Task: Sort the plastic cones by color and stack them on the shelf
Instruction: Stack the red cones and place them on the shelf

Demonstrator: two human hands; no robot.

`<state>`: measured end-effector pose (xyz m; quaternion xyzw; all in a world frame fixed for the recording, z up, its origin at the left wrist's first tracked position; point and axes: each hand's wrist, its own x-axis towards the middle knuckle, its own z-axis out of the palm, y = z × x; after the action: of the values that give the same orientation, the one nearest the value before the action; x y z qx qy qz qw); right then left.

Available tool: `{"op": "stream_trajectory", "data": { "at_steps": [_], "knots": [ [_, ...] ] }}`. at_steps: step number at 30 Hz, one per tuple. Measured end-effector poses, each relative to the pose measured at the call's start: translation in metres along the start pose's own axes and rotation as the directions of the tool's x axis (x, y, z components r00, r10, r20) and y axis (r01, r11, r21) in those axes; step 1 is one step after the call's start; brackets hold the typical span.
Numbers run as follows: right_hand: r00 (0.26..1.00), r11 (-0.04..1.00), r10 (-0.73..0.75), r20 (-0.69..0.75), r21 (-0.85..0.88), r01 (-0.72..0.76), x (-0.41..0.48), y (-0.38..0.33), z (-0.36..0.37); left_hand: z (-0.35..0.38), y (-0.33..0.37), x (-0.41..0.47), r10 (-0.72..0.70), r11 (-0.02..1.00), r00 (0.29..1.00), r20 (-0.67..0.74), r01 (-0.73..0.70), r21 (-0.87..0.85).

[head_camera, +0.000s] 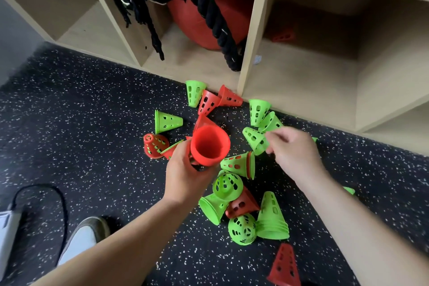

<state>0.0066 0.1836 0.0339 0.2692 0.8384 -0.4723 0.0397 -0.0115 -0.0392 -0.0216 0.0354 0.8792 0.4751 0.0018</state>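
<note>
Red and green perforated plastic cones lie scattered on the black speckled floor (81,111) in front of a wooden shelf (253,30). My left hand (185,174) grips a red cone stack (210,146), its open wide end facing me, above the pile. My right hand (294,153) reaches over the right of the pile, its fingertips pinching the rim of a green cone (254,138) lying on its side. A stack of green cones (271,218) stands upright near me. A lone red cone (284,36) lies deep in the right shelf compartment.
A large red ball (209,21) and thick black ropes (209,7) fill the middle compartment. Another red cone (284,264) stands at the bottom edge. My shoe (86,237) and a black cable (62,204) are at the lower left.
</note>
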Motion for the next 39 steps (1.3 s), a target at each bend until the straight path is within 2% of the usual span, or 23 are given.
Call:
{"op": "stream_trajectory", "data": {
  "at_steps": [1, 3, 5, 9, 12, 14, 17, 21, 22, 25, 26, 28, 30, 34, 39],
  "knots": [
    [1.0, 0.992, 0.016, 0.003, -0.124, -0.015, -0.001, 0.01, 0.003, -0.001, 0.0, 0.001, -0.008, 1.0, 1.0, -0.009, 0.008, 0.001],
    [0.987, 0.954, 0.098, 0.128, -0.295, -0.057, -0.007, 0.025, 0.018, -0.002, -0.001, 0.001, -0.024, 1.0, 1.0, -0.014, 0.024, 0.002],
    [0.969, 0.943, 0.146, 0.2, -0.323, -0.075, -0.008, 0.038, 0.035, -0.001, -0.002, 0.0, -0.027, 1.0, 1.0, -0.009, 0.027, 0.008],
    [0.99, 0.972, 0.112, 0.089, -0.216, -0.091, -0.002, 0.048, 0.043, 0.002, -0.002, -0.003, -0.021, 1.0, 1.0, 0.009, 0.021, 0.0],
    [0.998, 0.962, 0.046, 0.038, -0.271, -0.034, -0.005, 0.05, 0.033, 0.002, 0.0, -0.003, -0.002, 1.0, 1.0, 0.008, 0.002, -0.006],
    [0.998, 0.939, -0.065, -0.025, -0.341, 0.053, -0.01, 0.051, 0.022, 0.002, 0.002, -0.003, 0.005, 1.0, 1.0, 0.009, -0.005, -0.008],
    [0.951, 0.861, -0.271, -0.148, -0.479, 0.171, -0.015, 0.064, 0.006, 0.002, 0.003, -0.004, 0.007, 1.0, 1.0, 0.001, -0.007, -0.003],
    [0.967, 0.83, -0.163, -0.195, -0.557, 0.028, -0.018, 0.081, -0.006, 0.006, 0.0, -0.009, -0.022, 1.0, 1.0, -0.004, 0.022, -0.001],
    [0.961, 0.821, -0.19, -0.203, -0.57, 0.042, -0.02, 0.083, -0.005, 0.007, 0.0, -0.01, -0.026, 1.0, 1.0, -0.006, 0.026, 0.008],
    [0.909, 0.797, -0.405, -0.1, -0.525, 0.298, -0.026, 0.078, 0.011, 0.007, 0.002, -0.012, -0.009, 1.0, 1.0, 0.0, 0.009, 0.026],
    [0.918, 0.816, -0.394, -0.032, -0.471, 0.334, -0.026, 0.072, 0.019, 0.007, 0.003, -0.013, -0.005, 1.0, 1.0, 0.002, 0.004, 0.031],
    [0.965, 0.893, -0.255, 0.06, -0.368, 0.259, -0.02, 0.064, 0.036, 0.005, 0.004, -0.014, -0.008, 0.999, 1.0, 0.005, 0.007, 0.038],
    [0.976, 0.879, -0.165, 0.146, -0.426, 0.212, -0.01, 0.059, 0.049, 0.004, 0.003, -0.014, -0.017, 0.999, 1.0, 0.006, 0.017, 0.037],
    [0.981, 0.884, -0.16, 0.113, -0.426, 0.194, 0.0, 0.058, 0.053, 0.001, 0.003, -0.014, -0.017, 0.999, 1.0, -0.001, 0.017, 0.034],
    [0.967, 0.874, -0.243, 0.076, -0.416, 0.252, 0.0, 0.062, 0.046, -0.001, 0.001, -0.012, -0.012, 0.998, 1.0, -0.001, 0.012, 0.07]
  ]
}}
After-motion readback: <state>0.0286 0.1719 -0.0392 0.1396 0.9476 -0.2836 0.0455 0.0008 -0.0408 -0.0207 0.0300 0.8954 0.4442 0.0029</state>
